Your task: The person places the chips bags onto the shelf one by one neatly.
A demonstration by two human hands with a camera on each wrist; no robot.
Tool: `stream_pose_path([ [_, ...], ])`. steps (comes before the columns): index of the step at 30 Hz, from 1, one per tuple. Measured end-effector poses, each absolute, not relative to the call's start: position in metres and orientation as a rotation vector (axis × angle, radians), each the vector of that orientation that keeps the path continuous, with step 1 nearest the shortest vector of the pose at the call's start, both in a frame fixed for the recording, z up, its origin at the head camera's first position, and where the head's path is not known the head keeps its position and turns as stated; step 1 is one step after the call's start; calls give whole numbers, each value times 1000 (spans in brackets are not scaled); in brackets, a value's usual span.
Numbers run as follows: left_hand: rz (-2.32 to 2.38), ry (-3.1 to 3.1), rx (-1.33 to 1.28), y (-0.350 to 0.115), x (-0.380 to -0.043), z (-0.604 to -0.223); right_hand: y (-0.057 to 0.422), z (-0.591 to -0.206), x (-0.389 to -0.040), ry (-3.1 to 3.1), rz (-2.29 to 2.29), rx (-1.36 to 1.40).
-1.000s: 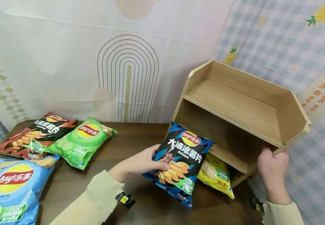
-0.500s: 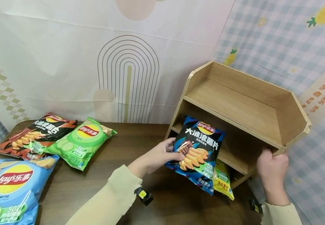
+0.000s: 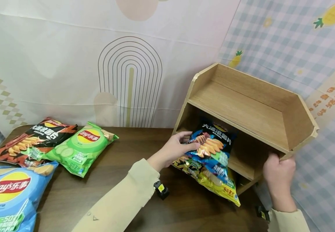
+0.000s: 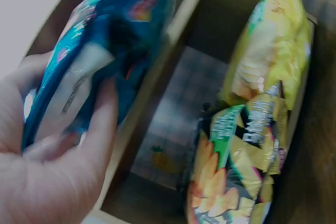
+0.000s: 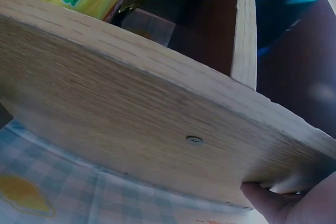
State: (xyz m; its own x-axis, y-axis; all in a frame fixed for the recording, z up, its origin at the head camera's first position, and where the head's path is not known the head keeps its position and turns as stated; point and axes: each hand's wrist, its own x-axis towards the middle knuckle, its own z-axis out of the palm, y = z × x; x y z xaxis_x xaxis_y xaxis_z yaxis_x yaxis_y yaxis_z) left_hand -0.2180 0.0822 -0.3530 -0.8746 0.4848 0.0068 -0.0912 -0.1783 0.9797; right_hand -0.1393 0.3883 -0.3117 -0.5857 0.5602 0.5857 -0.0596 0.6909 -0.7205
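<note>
Blk/blue bag (image 3: 213, 148) looks glossy plastic, shelf (image 3: 242, 109) matt wood, bkgd (image 3: 54, 67) creased cloth.

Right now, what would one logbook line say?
Left hand: grips blue-black bag, partly in middle compartment | Right hand: grips shelf unit | Bottom compartment: yellow bag, black-gold bag | Table: three other bags

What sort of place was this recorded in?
Probably a small indoor set dressed for recording rather than a real shop, though the wider room is out of view: creased printed cloths hang behind a table, with chip bags and a small wooden shelf.
</note>
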Motion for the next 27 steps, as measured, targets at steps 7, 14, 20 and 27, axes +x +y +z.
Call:
stream_pose_path([
  [7, 2291, 1536, 297, 81, -213, -365, 386, -311, -141, -2030, 913, -393],
  [14, 2302, 1353, 353, 74, -204, -367, 387, -311, -142, -2017, 889, -402],
  [20, 2264, 1325, 434, 70, -199, -368, 388, -311, -141, -2026, 912, -394],
  [27, 2263, 1555, 474, 77, -196, -370, 388, -311, -139, -2035, 908, -392],
])
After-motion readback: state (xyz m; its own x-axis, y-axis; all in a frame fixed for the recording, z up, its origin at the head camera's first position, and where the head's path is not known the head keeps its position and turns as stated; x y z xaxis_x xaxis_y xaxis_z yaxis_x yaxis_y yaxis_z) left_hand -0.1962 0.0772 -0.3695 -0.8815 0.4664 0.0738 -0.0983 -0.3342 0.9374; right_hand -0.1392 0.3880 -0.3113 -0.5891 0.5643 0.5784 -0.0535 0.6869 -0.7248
